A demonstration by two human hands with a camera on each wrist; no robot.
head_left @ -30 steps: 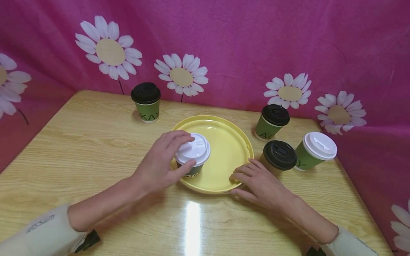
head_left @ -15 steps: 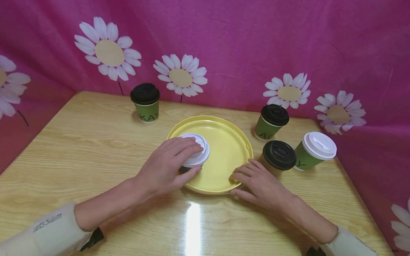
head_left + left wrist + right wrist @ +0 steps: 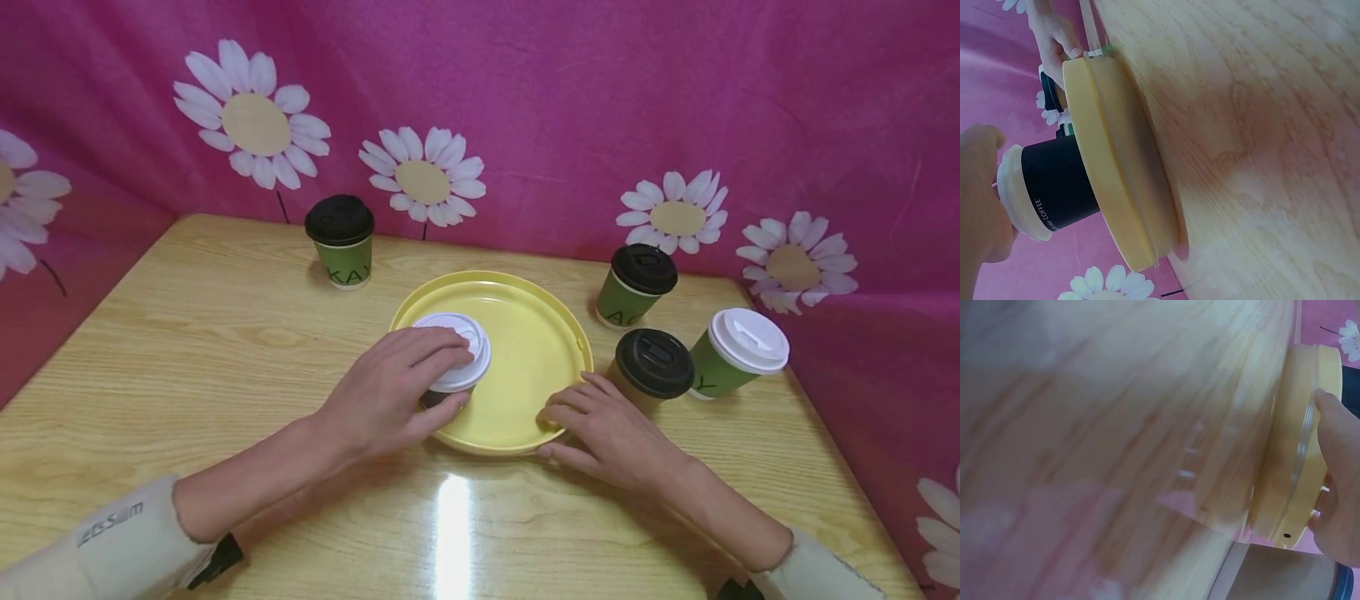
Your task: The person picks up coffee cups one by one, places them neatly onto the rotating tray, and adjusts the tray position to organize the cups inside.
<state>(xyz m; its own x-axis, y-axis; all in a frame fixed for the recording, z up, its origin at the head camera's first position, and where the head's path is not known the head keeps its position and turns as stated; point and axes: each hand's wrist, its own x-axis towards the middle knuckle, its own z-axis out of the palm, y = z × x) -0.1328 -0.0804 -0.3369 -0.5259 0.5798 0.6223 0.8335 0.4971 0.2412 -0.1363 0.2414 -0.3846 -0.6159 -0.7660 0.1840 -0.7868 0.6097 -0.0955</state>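
My left hand [image 3: 397, 379] reaches over a dark paper coffee cup with a white lid [image 3: 453, 383], its fingers and thumb gripping the lid from above. In the left wrist view the cup's black side [image 3: 1060, 181] shows between the lid and the round yellow tray [image 3: 1110, 156]. The cup stands on the left part of that tray. My right hand [image 3: 607, 429] pinches the near right rim of the tray, fingers over the edge and thumb on the outer wall, as the right wrist view shows the thumb [image 3: 1329, 403] against the yellow side.
A tan cup with a black lid [image 3: 652, 367] stands right beside the right hand. Behind it are a green cup with a black lid [image 3: 637, 283] and a green one with a white lid [image 3: 738, 354]. Another green cup [image 3: 342, 242] stands back left. A pink flowered cloth [image 3: 540, 125] hangs behind.
My left hand has moved a little right and closed over the lid of the dark cup. The tray's left rim shows slightly further left. My right hand has stayed on the rim.
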